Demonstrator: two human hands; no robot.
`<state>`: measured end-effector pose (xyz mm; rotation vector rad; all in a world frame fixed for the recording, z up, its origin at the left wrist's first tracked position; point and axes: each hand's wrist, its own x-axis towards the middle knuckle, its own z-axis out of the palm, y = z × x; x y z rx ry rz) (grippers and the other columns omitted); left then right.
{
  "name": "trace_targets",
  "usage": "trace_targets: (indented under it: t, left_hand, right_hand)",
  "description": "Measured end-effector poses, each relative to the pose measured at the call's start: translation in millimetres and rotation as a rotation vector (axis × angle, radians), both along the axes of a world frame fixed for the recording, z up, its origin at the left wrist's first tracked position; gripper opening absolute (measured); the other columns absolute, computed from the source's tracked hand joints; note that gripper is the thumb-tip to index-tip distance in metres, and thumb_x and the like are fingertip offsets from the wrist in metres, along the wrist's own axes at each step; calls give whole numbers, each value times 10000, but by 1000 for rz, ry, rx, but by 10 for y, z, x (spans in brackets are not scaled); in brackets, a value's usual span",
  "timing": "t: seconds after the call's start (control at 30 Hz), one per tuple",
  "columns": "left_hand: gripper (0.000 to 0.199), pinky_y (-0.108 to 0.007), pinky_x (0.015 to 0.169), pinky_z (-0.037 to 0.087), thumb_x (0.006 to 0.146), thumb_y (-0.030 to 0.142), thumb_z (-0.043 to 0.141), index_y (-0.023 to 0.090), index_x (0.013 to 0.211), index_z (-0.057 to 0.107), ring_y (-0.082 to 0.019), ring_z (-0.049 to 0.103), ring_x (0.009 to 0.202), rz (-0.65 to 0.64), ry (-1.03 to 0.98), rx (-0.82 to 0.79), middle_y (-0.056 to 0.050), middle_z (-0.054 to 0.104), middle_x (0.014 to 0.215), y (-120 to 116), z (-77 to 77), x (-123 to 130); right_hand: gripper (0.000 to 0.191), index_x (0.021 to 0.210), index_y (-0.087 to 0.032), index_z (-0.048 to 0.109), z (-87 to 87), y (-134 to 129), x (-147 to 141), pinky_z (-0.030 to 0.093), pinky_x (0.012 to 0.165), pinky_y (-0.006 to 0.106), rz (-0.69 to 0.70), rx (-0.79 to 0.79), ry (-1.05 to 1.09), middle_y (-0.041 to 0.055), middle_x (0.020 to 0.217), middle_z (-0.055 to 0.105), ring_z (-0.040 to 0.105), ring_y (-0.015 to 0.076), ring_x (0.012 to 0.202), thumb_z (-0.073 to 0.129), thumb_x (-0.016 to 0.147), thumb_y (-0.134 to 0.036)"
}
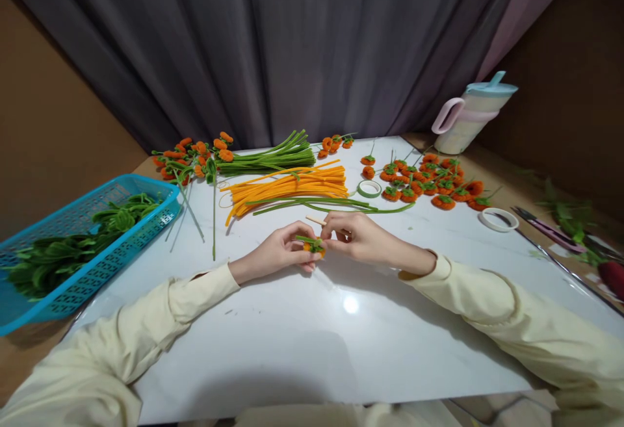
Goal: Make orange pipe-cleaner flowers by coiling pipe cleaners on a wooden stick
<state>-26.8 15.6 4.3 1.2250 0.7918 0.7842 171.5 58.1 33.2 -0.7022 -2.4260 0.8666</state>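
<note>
Cream sleeves (199, 294) span the white surface (283, 349). Left hand (280, 249) pinches a small orange-and-green chenille flower (314, 247), apparently steadying it for the right hand (358, 235), which clasps a pale stick (315, 220) alongside; orange chenille stems (292, 190) lie beyond, presumably for easy reach.

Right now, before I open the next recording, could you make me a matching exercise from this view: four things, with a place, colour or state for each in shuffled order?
Things
1. Orange-and-green fuzzy piece
2. Thin pale stick
3. Perforated plastic basket
4. Lidded tumbler

Places, colours, states
A. Standing at the back right
B. Held in the fingers of the left hand
C. Blue, at the left
D. Jutting from the right hand

Pairs: 1-B, 2-D, 3-C, 4-A
</note>
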Motion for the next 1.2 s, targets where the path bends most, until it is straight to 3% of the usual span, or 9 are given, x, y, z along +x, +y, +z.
trace_targets:
  t: [0.37,0.77,0.87,1.07,1.13,1.2]
  left_hand:
    - [319,-246,637,554,710,223,721,156,910,481,-109,640,662,59,7,37,7,626,779,-14,-2,23]
    - [287,-264,645,546,709,216,719,157,896,510,-117,635,673,35,5,87,2,604,812,-24,-4,18]
    - [285,-261,634,548,716,227,712,149,924,533,-124,636,678,52,23,142,-15,616,824,-39,0,18]
    - [292,-286,638,564,718,266,711,125,910,543,-132,636,634,162,35,181,-16,632,721,-47,-20,24]
    - [295,-282,628,566,712,273,716,127,896,537,-129,635,634,188,23,177,-22,640,745,-38,-21,26]
    - [300,-274,620,567,712,278,717,129,899,535,-127,635,642,208,30,179,-28,646,765,-27,-17,28]
  right_hand:
    - [96,733,-136,598,6,-8,2,321,518,216,-37,-168,-55,-3,688,509,413,92,574,561,786,-207]
    - [91,714,-138,593,65,-66,1,341,575,217,21,-100,-62,12,727,541,455,97,620,526,775,-132]
    - [89,721,-142,595,57,-52,2,344,569,223,-8,-146,-75,16,726,543,457,107,624,532,773,-176]
    - [211,742,-150,595,5,10,-3,331,517,230,-89,-393,-28,-9,664,532,424,90,526,557,782,-354]
    - [259,771,-150,599,-16,46,8,334,515,236,-128,-372,-35,-11,660,527,417,88,508,540,801,-400]
    - [274,784,-148,606,-60,87,25,348,547,241,-172,-252,-45,4,696,539,446,101,561,514,829,-403]
